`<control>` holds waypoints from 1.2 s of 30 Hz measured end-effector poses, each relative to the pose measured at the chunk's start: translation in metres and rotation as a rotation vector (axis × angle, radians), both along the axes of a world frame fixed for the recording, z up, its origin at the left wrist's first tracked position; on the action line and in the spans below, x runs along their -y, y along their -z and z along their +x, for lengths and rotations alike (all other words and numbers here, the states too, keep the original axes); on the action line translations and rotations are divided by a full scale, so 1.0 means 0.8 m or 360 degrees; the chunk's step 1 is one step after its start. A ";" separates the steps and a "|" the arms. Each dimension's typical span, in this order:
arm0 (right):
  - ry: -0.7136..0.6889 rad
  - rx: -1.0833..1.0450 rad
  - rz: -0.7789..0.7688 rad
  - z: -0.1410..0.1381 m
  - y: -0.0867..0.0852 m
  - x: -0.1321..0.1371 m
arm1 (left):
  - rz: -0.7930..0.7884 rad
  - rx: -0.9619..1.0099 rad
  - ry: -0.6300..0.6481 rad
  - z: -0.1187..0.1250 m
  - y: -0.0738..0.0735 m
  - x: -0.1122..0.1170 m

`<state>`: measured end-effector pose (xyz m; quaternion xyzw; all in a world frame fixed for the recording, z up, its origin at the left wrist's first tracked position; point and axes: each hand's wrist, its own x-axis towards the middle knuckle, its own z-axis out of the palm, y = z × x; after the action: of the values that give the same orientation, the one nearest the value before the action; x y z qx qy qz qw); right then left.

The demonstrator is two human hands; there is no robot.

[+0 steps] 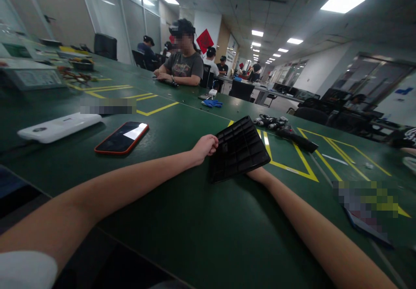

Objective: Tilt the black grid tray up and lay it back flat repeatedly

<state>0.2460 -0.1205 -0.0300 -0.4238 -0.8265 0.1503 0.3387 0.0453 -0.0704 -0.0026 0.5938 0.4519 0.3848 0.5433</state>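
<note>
A black plastic tray (pixel 241 150), its face divided by ribs into several shallow compartments, is held tilted above the green table. My left hand (pixel 205 147) is closed at the tray's left edge, fingers curled in and thumb side up. From the right, my right hand (pixel 258 174) reaches behind the tray's lower edge and supports it; its fingers are hidden by the tray. Whether anything small sits in the compartments is too dark to tell.
On the green table (pixel 182 237), a phone with an orange edge (pixel 122 138) and a white device (pixel 60 127) lie left. Beyond the tray are black cabled items (pixel 271 122) and a blue glove (pixel 212 103). Yellow tape marks the surface. Another person (pixel 185 59) sits opposite.
</note>
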 end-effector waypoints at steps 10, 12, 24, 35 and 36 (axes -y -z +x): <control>0.0002 -0.0202 -0.0037 -0.002 0.007 -0.006 | 0.0768 -0.0693 0.0469 -0.012 0.002 -0.004; 0.0005 -0.0177 -0.0060 0.000 0.009 -0.004 | 0.0898 -0.0814 0.0473 -0.013 0.001 -0.005; 0.1340 0.0454 -0.0096 0.134 -0.014 -0.021 | 0.0799 -0.1788 -0.0341 -0.102 -0.046 -0.152; 0.1702 0.0899 -0.0198 0.148 -0.018 -0.011 | 0.0822 -0.1991 -0.0462 -0.109 -0.048 -0.176; 0.1689 0.0873 -0.0127 0.136 -0.025 -0.010 | 0.0957 -0.1895 -0.0404 -0.102 -0.046 -0.160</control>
<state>0.3551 -0.1127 -0.0097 -0.8145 -0.5528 -0.1233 0.1256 -0.0366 0.0573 0.0345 0.7720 0.6136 0.1620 -0.0362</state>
